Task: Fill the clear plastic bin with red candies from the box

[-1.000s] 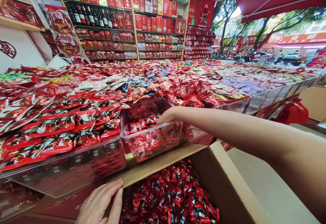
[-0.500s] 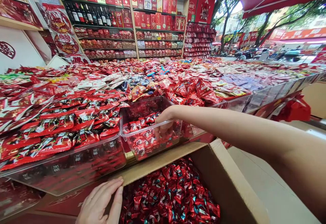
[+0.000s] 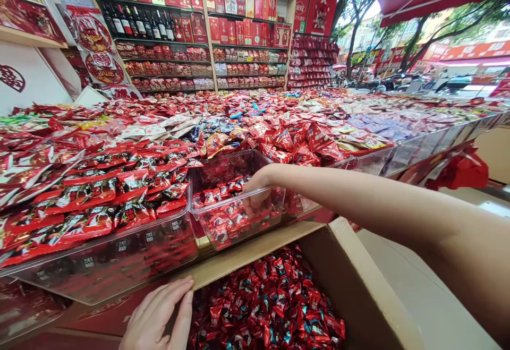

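Note:
My left hand (image 3: 159,315) grips the left edge of an open cardboard box (image 3: 358,270), thumb and fingers closed over its wall. Inside the box lies a heap of shiny red wrapped candies (image 3: 274,302) with blue marks. My right hand (image 3: 258,193) reaches down into a clear plastic bin (image 3: 235,204), just beyond the box. Its fingers show through the bin's front wall, apart and slightly bent, touching the small red wrapped candies (image 3: 223,225). Nothing held in that hand can be made out; the fingertips are partly hidden.
Left of the bin, a larger clear bin (image 3: 119,246) is piled with red and black packets (image 3: 99,196). Red triangular packets (image 3: 306,140) fill the bin behind my right wrist. Shelves with bottles (image 3: 139,23) and red boxes line the back. Tiled floor (image 3: 406,265) shows at the right.
The fingers of my right hand have bent a little among the candies in the bin. My left hand and the cardboard box are nearly where they were.

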`<state>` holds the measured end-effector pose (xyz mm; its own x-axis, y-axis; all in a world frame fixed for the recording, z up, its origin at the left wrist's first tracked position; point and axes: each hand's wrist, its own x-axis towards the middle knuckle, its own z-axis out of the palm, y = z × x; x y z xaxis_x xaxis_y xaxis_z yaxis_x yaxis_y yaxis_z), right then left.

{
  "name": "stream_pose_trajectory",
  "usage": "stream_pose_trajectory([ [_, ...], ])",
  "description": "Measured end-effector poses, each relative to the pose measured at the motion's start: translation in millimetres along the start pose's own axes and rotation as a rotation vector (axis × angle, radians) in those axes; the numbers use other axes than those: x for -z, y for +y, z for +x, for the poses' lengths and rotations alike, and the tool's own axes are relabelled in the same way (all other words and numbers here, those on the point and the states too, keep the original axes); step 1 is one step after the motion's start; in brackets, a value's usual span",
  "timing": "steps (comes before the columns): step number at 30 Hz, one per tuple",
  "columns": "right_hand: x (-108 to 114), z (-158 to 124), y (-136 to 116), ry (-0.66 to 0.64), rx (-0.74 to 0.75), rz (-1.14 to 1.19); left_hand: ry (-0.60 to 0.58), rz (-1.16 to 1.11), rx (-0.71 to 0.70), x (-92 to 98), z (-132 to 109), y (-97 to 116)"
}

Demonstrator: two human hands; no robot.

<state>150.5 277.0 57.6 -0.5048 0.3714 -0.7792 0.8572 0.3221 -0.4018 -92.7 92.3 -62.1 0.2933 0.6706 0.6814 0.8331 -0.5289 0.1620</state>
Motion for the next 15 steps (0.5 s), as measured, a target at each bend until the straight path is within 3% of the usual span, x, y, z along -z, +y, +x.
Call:
stream_pose_trajectory([
  [15,0.9,-2.3,-1.6,0.049,-0.068,-0.056,-0.023,-0.015,0.100,-0.3,-2.3,1.9],
])
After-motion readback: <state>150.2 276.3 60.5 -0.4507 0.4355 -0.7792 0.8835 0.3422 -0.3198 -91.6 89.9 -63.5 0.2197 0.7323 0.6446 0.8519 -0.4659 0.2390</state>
